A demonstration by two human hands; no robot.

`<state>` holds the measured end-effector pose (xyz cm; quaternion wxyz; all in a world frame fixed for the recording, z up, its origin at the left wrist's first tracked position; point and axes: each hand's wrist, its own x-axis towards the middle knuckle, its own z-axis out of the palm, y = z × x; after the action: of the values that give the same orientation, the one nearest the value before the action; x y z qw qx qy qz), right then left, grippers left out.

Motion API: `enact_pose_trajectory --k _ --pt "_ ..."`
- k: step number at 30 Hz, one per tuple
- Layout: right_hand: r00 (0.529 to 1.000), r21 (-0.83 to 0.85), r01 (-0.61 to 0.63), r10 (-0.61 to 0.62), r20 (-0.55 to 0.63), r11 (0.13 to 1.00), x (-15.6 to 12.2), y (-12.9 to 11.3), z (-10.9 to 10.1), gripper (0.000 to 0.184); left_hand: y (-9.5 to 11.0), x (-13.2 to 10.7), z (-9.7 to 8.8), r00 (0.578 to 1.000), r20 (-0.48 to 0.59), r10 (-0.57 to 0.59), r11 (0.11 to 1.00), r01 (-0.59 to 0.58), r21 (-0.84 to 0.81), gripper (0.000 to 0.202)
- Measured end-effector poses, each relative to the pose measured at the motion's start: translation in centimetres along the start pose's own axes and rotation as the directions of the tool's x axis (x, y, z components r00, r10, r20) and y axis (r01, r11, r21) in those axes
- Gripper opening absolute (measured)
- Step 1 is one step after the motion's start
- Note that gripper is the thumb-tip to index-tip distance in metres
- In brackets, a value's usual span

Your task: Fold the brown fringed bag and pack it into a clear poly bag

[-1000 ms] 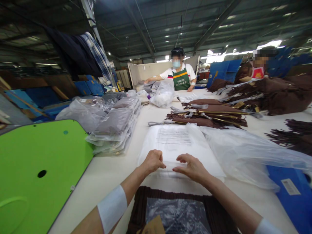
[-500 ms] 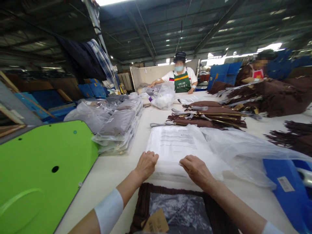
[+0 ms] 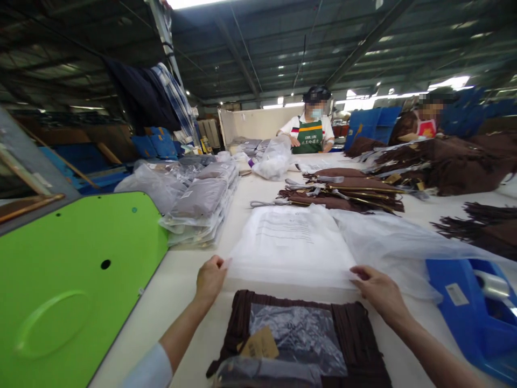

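A translucent white plastic bag with printed lines lies flat on the table in front of me. My left hand pinches its near left corner. At the near right corner, my right hand grips the bag's edge between thumb and fingers. The near edge is stretched between both hands. Closer to me lies a folded dark brown fringed garment with a clear plastic sheet on top. A brown cardboard tag rests on that sheet.
On the left stand a green panel and a stack of bagged garments. Brown fringed pieces lie beyond the bag. A blue holder sits at right. Two people work behind, one in a green apron.
My hands have moved apart along the bag's near edge, left hand to the left, right hand to the right. The edge is now spread wide. The green-aproned person's hand has drawn inward.
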<state>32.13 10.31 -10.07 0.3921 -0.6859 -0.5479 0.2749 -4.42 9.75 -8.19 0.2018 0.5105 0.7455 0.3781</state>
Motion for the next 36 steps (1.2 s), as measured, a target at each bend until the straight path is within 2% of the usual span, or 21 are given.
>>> enact_pose_trajectory --k 3,6,10,12,14,15,17,19,21,23,25,29,36 --pt "0.987 0.334 -0.159 0.144 0.067 0.929 -0.4 0.0 0.3 0.032 -0.3 0.0 0.9 0.982 0.070 -0.176 0.929 0.190 -0.317 0.026" --pt "0.973 0.566 -0.229 0.188 0.130 0.792 -0.6 0.0 0.5 0.041 -0.1 0.2 1.7 0.965 0.116 -0.234 0.790 0.258 -0.557 0.025" --pt "0.959 0.703 -0.282 0.204 0.196 0.653 -0.4 0.9 0.7 0.036 -0.1 0.3 2.6 0.960 0.139 -0.244 0.632 0.267 -0.728 0.023" --pt "0.953 0.721 -0.304 0.208 0.222 0.622 -0.3 1.7 0.7 0.036 -0.4 0.1 2.8 0.963 0.163 -0.216 0.604 0.263 -0.752 0.026" --pt "0.944 0.724 -0.328 0.219 0.245 0.606 -0.4 2.4 0.5 0.037 -0.7 -0.4 2.8 0.967 0.193 -0.163 0.623 0.253 -0.740 0.033" --pt "0.941 0.704 -0.337 0.222 0.254 0.625 -0.6 2.5 0.4 0.036 -0.8 -0.7 2.8 0.968 0.209 -0.136 0.647 0.247 -0.722 0.035" --pt "0.945 0.569 -0.316 0.201 0.257 0.759 -1.1 2.5 0.1 0.033 -1.0 -1.5 2.5 0.964 0.246 -0.097 0.701 0.242 -0.671 0.035" --pt "0.961 0.301 -0.228 0.164 0.225 0.926 -2.0 2.1 -0.1 0.038 -1.1 -2.5 2.1 0.964 0.257 -0.067 0.785 0.210 -0.583 0.030" --pt "0.978 0.046 -0.140 0.131 0.163 0.989 -3.2 1.6 -0.2 0.045 -1.2 -3.5 1.8 0.974 0.224 -0.030 0.898 0.125 -0.423 0.027" --pt "0.985 -0.082 -0.136 0.144 0.099 0.987 -4.3 1.4 -0.2 0.049 -1.2 -4.5 1.7 0.985 0.174 -0.001 0.971 0.042 -0.233 0.033" --pt "0.978 -0.122 -0.175 0.187 0.092 0.977 -5.3 1.6 -0.2 0.050 -1.2 -5.4 1.7 0.990 0.138 -0.033 0.991 0.051 -0.125 0.040" --pt "0.956 -0.146 -0.249 0.267 0.122 0.958 -6.6 2.3 -0.3 0.049 -1.1 -6.7 1.6 0.968 0.111 -0.224 0.965 0.236 -0.111 0.051" --pt "0.911 -0.153 -0.387 0.403 0.088 0.909 -8.3 1.0 -0.7 0.053 -0.9 -9.1 0.1 0.873 0.182 -0.453 0.872 0.476 -0.112 0.054"
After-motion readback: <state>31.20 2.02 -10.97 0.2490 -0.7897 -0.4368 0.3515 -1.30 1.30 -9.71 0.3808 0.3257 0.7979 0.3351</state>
